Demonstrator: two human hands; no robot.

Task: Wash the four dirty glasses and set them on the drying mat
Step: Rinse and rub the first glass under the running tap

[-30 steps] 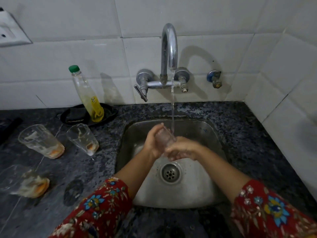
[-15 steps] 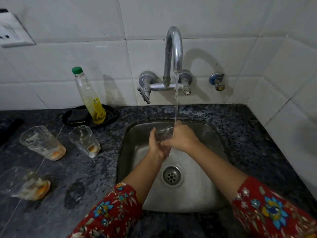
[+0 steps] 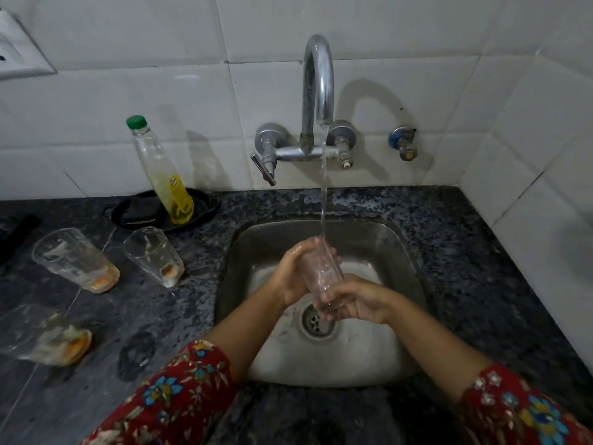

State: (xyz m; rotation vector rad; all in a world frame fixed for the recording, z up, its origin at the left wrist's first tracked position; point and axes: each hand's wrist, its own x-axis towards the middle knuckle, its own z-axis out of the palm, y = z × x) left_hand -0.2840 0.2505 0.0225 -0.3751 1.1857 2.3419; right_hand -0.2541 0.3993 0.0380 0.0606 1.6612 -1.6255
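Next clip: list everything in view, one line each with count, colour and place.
sink: 1, steel, centre
counter: 1, dark speckled, around the sink
tap: 1, chrome, on the wall above the sink, running
wall valve: 1, blue-capped, right of the tap
dish: 1, black, on the counter by the wall
soap bottle: 1, clear, green cap, yellow liquid, in the dish
dirty glasses: 3, clear with orange residue, on the counter left of the sink
held glass: 1, clear, over the sink under running water
left hand: 1, grips the held glass's upper part
right hand: 1, grips its base

Dark speckled granite counter (image 3: pixel 465 252) with three dirty glasses (image 3: pixel 75 260) (image 3: pixel 154 256) (image 3: pixel 45 335), black tray (image 3: pixel 207 205), inset steel sink (image 3: pixel 353 358).
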